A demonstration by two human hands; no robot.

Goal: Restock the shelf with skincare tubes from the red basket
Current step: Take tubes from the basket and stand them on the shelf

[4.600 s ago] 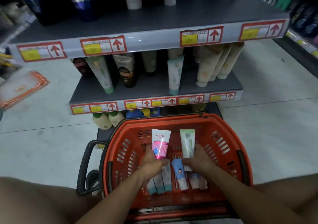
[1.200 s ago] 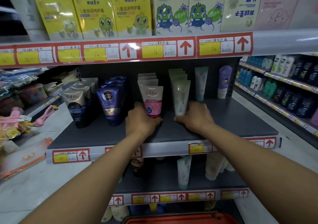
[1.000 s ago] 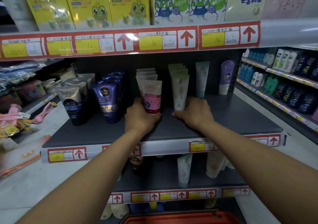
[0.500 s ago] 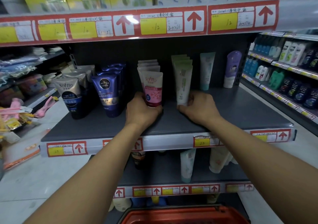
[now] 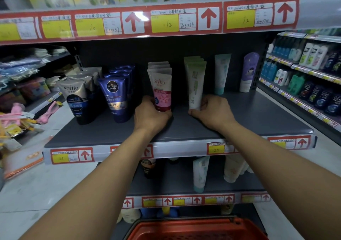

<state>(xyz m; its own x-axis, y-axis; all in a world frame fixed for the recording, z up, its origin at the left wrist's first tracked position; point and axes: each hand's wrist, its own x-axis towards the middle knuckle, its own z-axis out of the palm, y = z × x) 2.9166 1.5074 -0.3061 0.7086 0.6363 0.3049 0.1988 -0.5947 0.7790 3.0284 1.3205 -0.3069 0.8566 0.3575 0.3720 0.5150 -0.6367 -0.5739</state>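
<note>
A pink Softto tube stands upright on the dark grey shelf, at the front of a row of like tubes. My left hand grips its base. Beside it a white-and-green tube stands at the front of its own row, with my right hand closed around its lower end. The red basket shows only its far rim at the bottom edge; its contents are out of view.
Grey Softto tubes and blue Nivea Men tubes stand left of my hands. A teal tube and a purple tube stand at the right rear. Boxed goods fill the shelf above; more tubes stand on the shelf below.
4.6 s ago both hands held these two tubes over the basket; now the tubes stand on the shelf. In the last second my hands barely moved and my view tilted down slightly.
</note>
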